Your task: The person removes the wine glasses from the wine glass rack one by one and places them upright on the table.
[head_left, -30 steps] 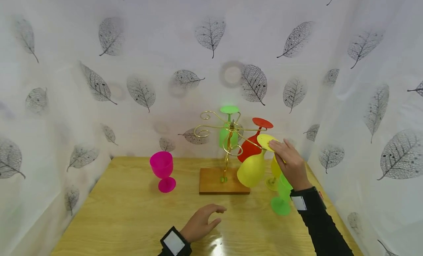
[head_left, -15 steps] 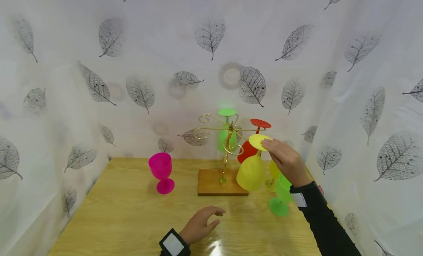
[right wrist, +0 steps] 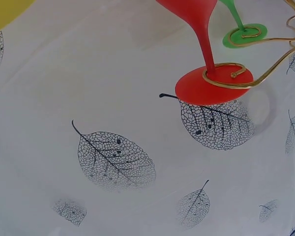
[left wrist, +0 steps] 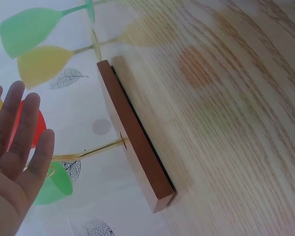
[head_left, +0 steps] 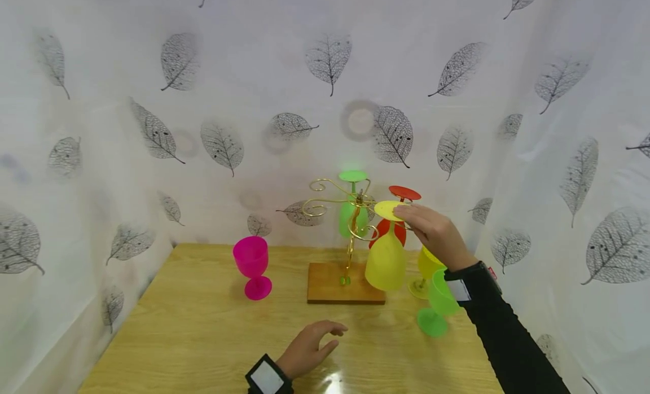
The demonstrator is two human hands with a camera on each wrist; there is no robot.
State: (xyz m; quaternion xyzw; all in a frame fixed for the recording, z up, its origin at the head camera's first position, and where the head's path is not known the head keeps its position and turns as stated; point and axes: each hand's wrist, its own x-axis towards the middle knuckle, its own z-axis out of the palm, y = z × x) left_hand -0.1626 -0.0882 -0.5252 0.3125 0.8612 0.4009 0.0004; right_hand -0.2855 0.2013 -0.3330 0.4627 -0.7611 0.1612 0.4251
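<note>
A yellow goblet (head_left: 387,261) hangs upside down at the right front of a gold wire rack (head_left: 351,230). My right hand (head_left: 431,233) pinches the goblet's round foot at its right edge, fingers over the top; the thumb is hidden. The right wrist view does not show that hand. My left hand (head_left: 312,346) is held in front of the rack's wooden base, fingers loose and holding nothing; the left wrist view shows its palm (left wrist: 10,187). Behind the yellow goblet, a red goblet (right wrist: 201,44) hangs foot-up in a wire loop. A green goblet (head_left: 352,213) hangs at the back.
Upright on the table (head_left: 193,337) stand a pink goblet (head_left: 251,258) at left, and a second yellow goblet (head_left: 429,264) and a second green goblet (head_left: 442,295) at right, under my right forearm. Curled wire arms (head_left: 315,208) reach left from the rack. A leaf-print curtain surrounds the table.
My right hand has moved left with the yellow goblet's foot, and the goblet has swung from a slant to nearly vertical. The left hand has stayed in place.
</note>
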